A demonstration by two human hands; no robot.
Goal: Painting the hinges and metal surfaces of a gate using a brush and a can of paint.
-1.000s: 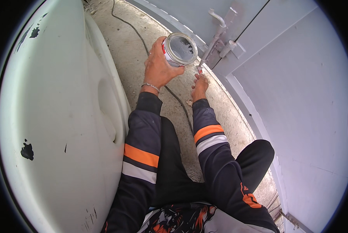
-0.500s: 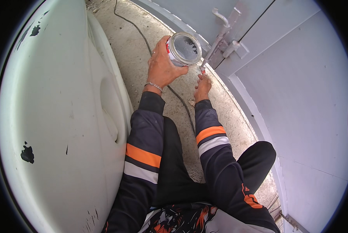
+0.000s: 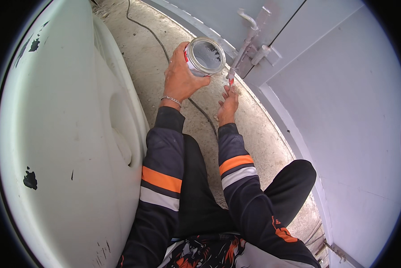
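Note:
An open round paint can (image 3: 188, 62) with grey paint inside is gripped around its side by my left hand (image 3: 179, 78), tilted so that its mouth faces me. My right hand (image 3: 228, 105) pinches a thin paintbrush (image 3: 231, 82) with a red part. The tip of the brush is at the lower end of the grey-painted metal bolt (image 3: 240, 56) on the gate; its bristles are too small to make out. The can is just left of the bolt, apart from it.
The grey metal gate (image 3: 334, 98) rises close on my right. A pale car bumper (image 3: 75, 134) with chipped paint stands close on my left. Along the concrete ground (image 3: 142, 49) between them runs a dark cable (image 3: 158, 39). My bent knee (image 3: 294, 178) is near the gate.
The whole view has shifted slightly, so things appear a little further left. My right hand has turned a little and sits slightly lower from the bolt's end. The can remains in my left hand.

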